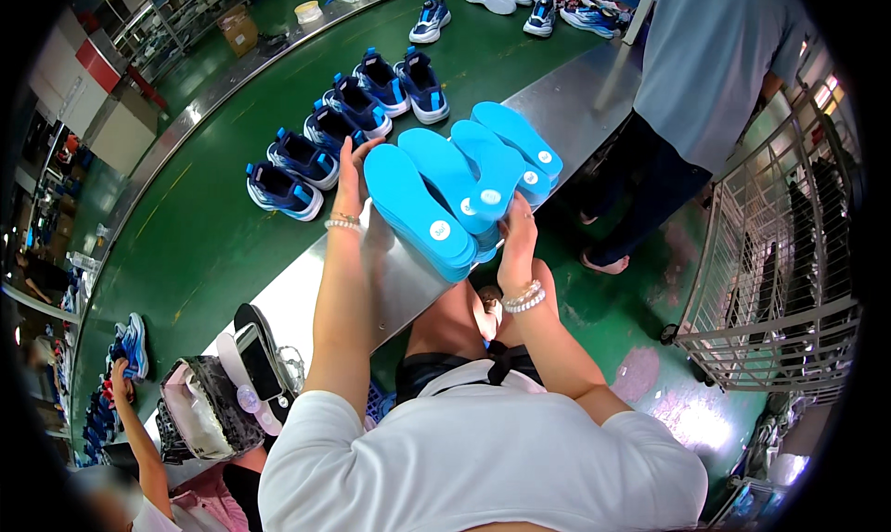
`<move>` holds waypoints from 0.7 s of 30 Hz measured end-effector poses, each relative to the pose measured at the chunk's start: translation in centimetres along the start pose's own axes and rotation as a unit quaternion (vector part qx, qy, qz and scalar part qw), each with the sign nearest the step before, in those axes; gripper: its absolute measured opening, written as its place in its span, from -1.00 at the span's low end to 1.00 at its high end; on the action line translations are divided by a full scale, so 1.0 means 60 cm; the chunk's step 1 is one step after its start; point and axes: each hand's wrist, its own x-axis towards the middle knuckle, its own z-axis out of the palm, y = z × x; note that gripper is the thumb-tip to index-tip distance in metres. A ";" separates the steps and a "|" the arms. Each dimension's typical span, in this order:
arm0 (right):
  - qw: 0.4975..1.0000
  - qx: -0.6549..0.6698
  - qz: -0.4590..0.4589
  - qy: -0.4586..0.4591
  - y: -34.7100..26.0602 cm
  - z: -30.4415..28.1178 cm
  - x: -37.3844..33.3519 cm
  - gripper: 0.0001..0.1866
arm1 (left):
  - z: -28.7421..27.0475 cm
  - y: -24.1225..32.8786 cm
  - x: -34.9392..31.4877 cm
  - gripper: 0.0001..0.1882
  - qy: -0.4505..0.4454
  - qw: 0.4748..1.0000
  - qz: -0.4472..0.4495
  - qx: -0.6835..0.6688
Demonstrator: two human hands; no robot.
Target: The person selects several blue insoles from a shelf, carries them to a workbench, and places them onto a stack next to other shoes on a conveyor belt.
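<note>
Stacks of bright blue insoles (408, 198), each top one with a round white sticker at the heel, lie side by side on the metal ledge in front of me. One slightly blurred insole (494, 166) rests across the middle stacks. My left hand (351, 181) is at the left side of the stacks, fingers stretched and apart, its fingertips by the far end of the leftmost one. At the near side, my right hand (518, 240) has its fingers closed at the heel ends of the middle insoles; its fingertips are partly hidden.
Several navy-and-blue sneakers (351, 105) stand on the green belt beyond the ledge. A phone (258, 360) and an open patterned bag (200, 411) sit to my left. At right are a standing person (696, 87) and a wire cart (770, 282). Another person's arm (139, 430) reaches in at lower left.
</note>
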 end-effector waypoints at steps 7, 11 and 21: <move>0.989 0.012 0.145 -0.029 -0.017 -0.026 0.081 -0.76 | 0.057 0.074 0.002 -0.61 -0.083 0.926 0.080 0.360; 0.998 -0.022 0.048 -0.026 -0.056 -0.010 0.093 -0.80 | 0.054 0.074 0.008 -0.63 -0.086 0.911 0.060 0.399; 0.804 -0.525 -0.092 -0.263 -0.097 0.045 0.113 -0.52 | 0.037 0.011 -0.014 -0.62 0.079 0.974 0.112 0.182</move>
